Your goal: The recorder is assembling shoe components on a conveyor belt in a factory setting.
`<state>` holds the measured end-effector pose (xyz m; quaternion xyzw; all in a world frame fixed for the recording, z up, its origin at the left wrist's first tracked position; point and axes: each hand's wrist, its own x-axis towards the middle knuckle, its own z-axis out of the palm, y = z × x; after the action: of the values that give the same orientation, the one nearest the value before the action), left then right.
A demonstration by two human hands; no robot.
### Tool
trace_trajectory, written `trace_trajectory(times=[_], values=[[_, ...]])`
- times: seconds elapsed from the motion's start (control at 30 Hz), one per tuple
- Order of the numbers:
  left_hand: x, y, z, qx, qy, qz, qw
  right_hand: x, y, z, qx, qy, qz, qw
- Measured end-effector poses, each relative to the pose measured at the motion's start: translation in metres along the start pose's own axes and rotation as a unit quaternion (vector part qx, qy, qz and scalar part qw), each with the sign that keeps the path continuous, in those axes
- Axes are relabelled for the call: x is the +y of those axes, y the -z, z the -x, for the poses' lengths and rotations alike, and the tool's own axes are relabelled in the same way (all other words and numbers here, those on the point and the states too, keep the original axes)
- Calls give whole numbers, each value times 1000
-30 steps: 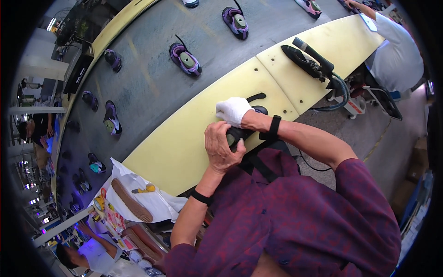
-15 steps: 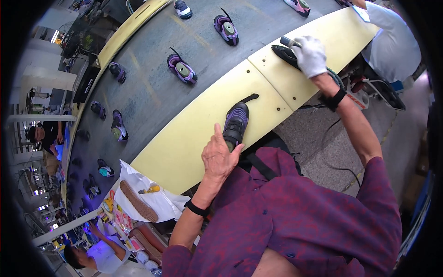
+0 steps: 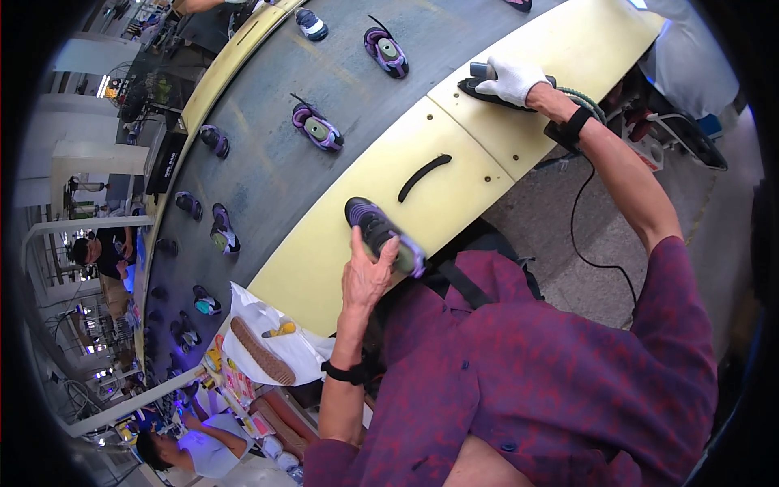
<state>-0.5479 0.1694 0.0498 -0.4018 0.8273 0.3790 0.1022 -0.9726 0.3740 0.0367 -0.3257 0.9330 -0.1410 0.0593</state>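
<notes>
A black and purple sports shoe [image 3: 372, 223] is over the pale yellow worktop [image 3: 312, 264] before me, its toe pointing up and to the left. My bare left hand [image 3: 365, 280] grips it around the middle and the opening; the heel end is smeared by motion. Just beyond the shoe a curved black strip [image 3: 424, 176] lies by itself on the worktop. Farther right, my right hand [image 3: 515, 81], in a white glove, is closed on the handle of a black iron [image 3: 477, 89], which rests on the worktop.
Shoes stand on the grey conveyor belt [image 3: 272, 191] beyond the worktop, among them a purple shoe [image 3: 317, 130]. A brown sole [image 3: 261, 351] and a yellow-handled tool [image 3: 280, 329] lie on white cloth at left. The black cord [image 3: 574, 207] hangs at right. Other people work nearby.
My left hand has turned the shoe and moved it left, away from the black strip, which now lies apart. My right hand and the iron have shifted slightly left. Shoes on the belt have shifted slightly.
</notes>
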Motion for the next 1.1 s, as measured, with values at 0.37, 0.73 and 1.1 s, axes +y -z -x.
trace_trajectory(times=[0.37, 0.73, 1.1], values=[[20, 14, -52, -41, -347, -271, 897, -8, 1, 161, -24, 59, -310, 949], [68, -60, -41, 3, -381, -210, 900, 16, -43, 219, -205, -100, -520, 823], [69, -57, -38, 11, -382, -170, 908, 9, -15, 190, -125, -1, -457, 881]])
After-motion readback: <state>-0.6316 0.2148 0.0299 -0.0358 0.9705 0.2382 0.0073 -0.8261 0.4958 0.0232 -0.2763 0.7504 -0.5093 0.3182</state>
